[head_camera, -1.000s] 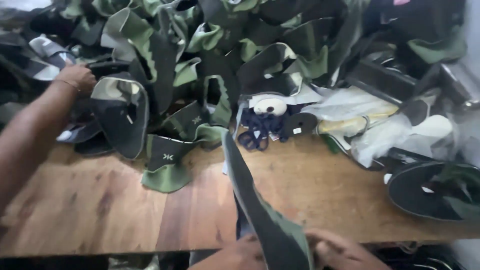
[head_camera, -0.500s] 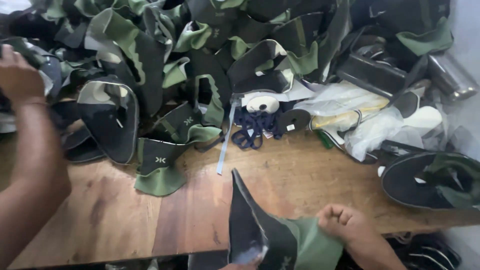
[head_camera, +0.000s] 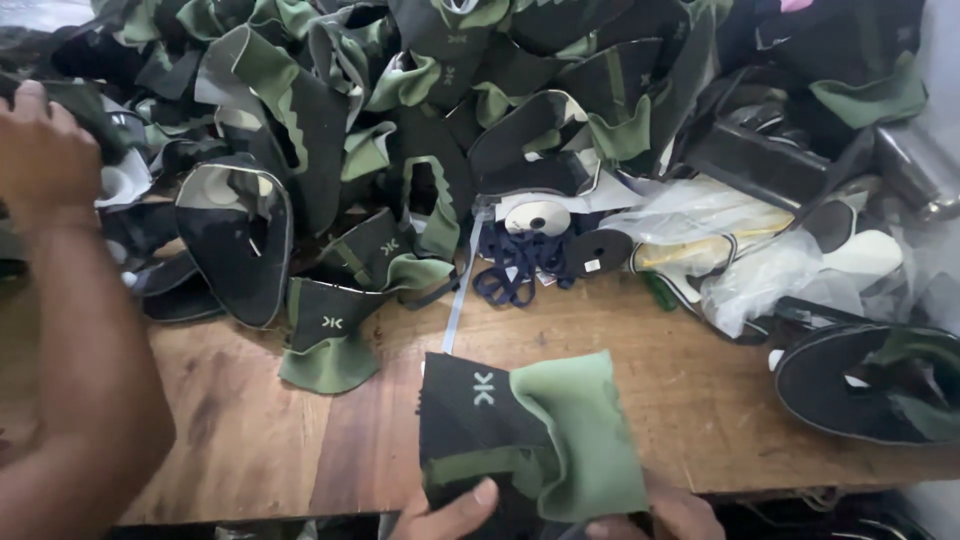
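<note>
At the near edge of the wooden tabletop (head_camera: 250, 440), two hands grip a black and green fabric shoe upper (head_camera: 525, 435): the left hand (head_camera: 445, 515) with its thumb on top, the right hand (head_camera: 665, 512) mostly hidden under it. Beyond them lies a pile of similar black and green uppers (head_camera: 420, 130), into which another arm's hand (head_camera: 45, 150) reaches, its fingers hidden.
</note>
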